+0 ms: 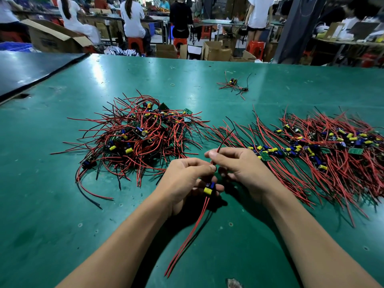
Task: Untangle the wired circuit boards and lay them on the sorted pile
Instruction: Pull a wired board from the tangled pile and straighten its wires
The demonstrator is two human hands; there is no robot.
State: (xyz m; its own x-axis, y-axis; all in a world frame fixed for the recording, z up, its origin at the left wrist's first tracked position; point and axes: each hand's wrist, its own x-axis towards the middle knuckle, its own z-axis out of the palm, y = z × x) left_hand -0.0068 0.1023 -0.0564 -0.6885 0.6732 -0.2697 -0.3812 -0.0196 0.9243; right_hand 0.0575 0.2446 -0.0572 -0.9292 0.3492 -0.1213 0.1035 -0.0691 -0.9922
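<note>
The left hand (187,179) was curled round a small circuit board (208,188), whose yellow capacitor and blue part showed between its fingers. From the board, two red leads and a black one (187,235) trailed down toward the person, between the two forearms, their far ends lying on the green desk (62,204). The right hand (243,169) sat just beside the left, the fingertips of the two nearly touching. Its thumb and forefinger pinched a thin red and black wire (225,138) that rose from the pinch and slanted away past the knuckles. Whether that wire belonged to the held board could not be told.

Beyond the left hand and somewhat to its left lay the tangled heap (141,136), a loose mound of red and black wires with boards and capacitors buried in it, strands splaying out on all sides. To the right of the right hand, close by its knuckles, stretched the sorted pile (311,150), its boards ranged in a rough row and their wires combed much the same way. Well beyond both hands, a small stray cluster (233,85) of boards and wires lay apart from either heap. Past the desk's far edge, people sat on red stools (135,43) at other benches.
</note>
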